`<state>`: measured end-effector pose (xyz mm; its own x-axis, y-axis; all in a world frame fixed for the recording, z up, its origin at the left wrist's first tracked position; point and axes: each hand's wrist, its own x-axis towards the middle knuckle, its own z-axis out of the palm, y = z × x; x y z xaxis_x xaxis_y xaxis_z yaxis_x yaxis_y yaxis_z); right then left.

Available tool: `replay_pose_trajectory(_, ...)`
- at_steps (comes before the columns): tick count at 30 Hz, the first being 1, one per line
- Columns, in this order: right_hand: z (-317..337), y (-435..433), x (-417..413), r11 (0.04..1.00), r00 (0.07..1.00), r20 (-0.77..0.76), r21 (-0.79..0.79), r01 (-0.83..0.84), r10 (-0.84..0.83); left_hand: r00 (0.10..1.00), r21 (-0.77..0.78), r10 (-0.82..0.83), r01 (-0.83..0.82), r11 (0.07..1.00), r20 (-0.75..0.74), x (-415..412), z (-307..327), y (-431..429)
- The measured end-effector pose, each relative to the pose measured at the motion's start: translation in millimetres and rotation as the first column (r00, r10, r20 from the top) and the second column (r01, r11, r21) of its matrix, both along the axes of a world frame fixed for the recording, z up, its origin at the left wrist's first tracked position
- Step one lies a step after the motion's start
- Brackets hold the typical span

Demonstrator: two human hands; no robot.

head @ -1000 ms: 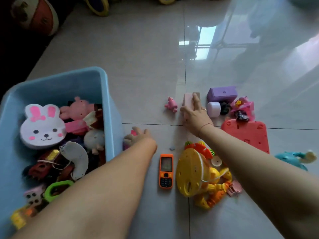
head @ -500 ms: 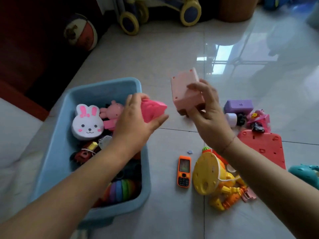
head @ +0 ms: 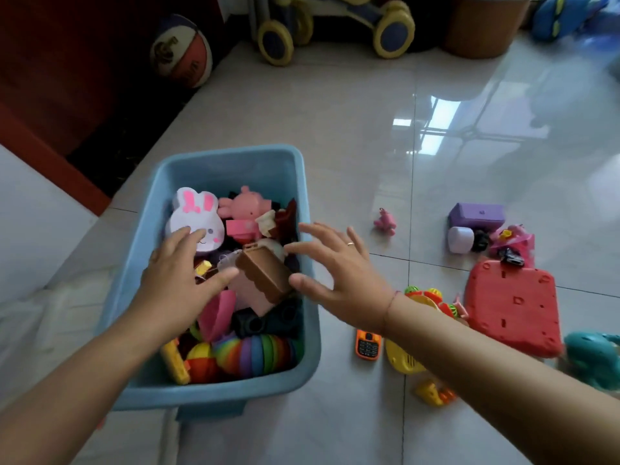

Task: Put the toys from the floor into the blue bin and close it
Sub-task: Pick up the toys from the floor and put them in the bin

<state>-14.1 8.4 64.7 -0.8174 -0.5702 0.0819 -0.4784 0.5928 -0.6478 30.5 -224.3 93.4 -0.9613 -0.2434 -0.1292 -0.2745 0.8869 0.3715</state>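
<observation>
The blue bin (head: pixel 310 317) stands open on the floor at centre left, full of toys. A pink and brown block toy (head: pixel 261 280) lies on top of the pile, free of both hands. My left hand (head: pixel 174 280) hovers over the bin's left half with fingers spread and nothing in it. My right hand (head: pixel 339 273) hangs over the bin's right rim, fingers apart, empty. On the floor to the right lie a small pink figure (head: pixel 385 222), a purple box (head: pixel 476 214), a red board (head: pixel 513 307), an orange toy phone (head: pixel 367 345) and a yellow toy (head: pixel 406 360).
A white cup (head: pixel 460 239) and a pink toy cluster (head: pixel 511 241) sit by the purple box. A teal toy (head: pixel 593 357) lies at the right edge. A basketball (head: pixel 181 50), a stroller's wheels (head: pixel 392 33) and a brown tub (head: pixel 479 25) stand at the back. No lid shows.
Both hands moved over the bin and let go of their toys; the pink block and the pink toy now lie inside it. The view has shifted toward the bin.
</observation>
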Motion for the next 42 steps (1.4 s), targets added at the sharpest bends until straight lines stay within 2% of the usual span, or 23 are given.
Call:
replay_pose_trajectory(3, -21, 54, -22, 0.957, 0.958, -0.004, -0.026, 0.288, -0.288, 0.988, 0.072, -0.099, 0.108, 0.992, -0.117, -27, 8, 44)
replay_pose_trajectory(6, -57, 118, -53, 0.856, 0.863, 0.019, 0.140, 0.498, -0.506, 0.959, 0.041, -0.246, 0.253, 0.967, -0.139, -66, 8, 99)
replay_pose_trajectory(8, -80, 154, -69, 0.784, 0.810, 0.012, 0.259, 0.564, -0.586, 0.934, 0.008, -0.343, 0.346, 0.938, -0.099, -97, -3, 137)
replay_pose_trajectory(11, -108, 185, -89, 0.737, 0.809, -0.048, 0.384, 0.557, -0.586, 0.895, -0.056, -0.442, 0.445, 0.894, 0.061, -145, -37, 189)
replay_pose_trajectory(15, -139, 208, -109, 0.682, 0.843, -0.067, 0.554, 0.477, -0.534, 0.855, -0.177, -0.444, 0.496, 0.850, 0.267, -194, -93, 226)
replay_pose_trajectory(19, -155, 219, -118, 0.685, 0.849, -0.078, 0.555, 0.473, -0.523, 0.829, -0.202, -0.429, 0.518, 0.831, 0.359, -214, -136, 241)
replay_pose_trajectory(22, -156, 219, -121, 0.696, 0.861, -0.077, 0.555, 0.456, -0.502, 0.798, -0.221, -0.480, 0.575, 0.788, 0.365, -220, -150, 244)
replay_pose_trajectory(26, -166, 221, -113, 0.765, 0.841, 0.054, 0.450, 0.461, -0.538, 0.737, -0.218, -0.551, 0.655, 0.723, 0.391, -222, -169, 242)
replay_pose_trajectory(28, -167, 220, -107, 0.784, 0.834, 0.061, 0.383, 0.488, -0.548, 0.727, -0.176, -0.540, 0.651, 0.738, 0.423, -220, -176, 240)
replay_pose_trajectory(32, -152, 212, -92, 0.781, 0.776, 0.129, 0.215, 0.587, -0.618, 0.798, -0.109, -0.509, 0.566, 0.817, 0.323, -206, -184, 238)
replay_pose_trajectory(35, -132, 200, -78, 0.744, 0.735, 0.117, 0.050, 0.667, -0.667, 0.834, -0.078, -0.484, 0.519, 0.851, 0.264, -189, -178, 235)
replay_pose_trajectory(37, -113, 188, -72, 0.702, 0.705, 0.120, -0.075, 0.709, -0.699, 0.861, -0.062, -0.481, 0.496, 0.866, 0.164, -179, -158, 235)
replay_pose_trajectory(39, -87, 171, -67, 0.671, 0.699, 0.138, -0.204, 0.713, -0.701, 0.871, -0.068, -0.492, 0.491, 0.868, 0.003, -171, -123, 232)
replay_pose_trajectory(42, -43, 132, -58, 0.671, 0.751, 0.124, -0.372, 0.641, -0.649, 0.844, -0.068, -0.480, 0.479, 0.875, -0.240, -150, -61, 205)
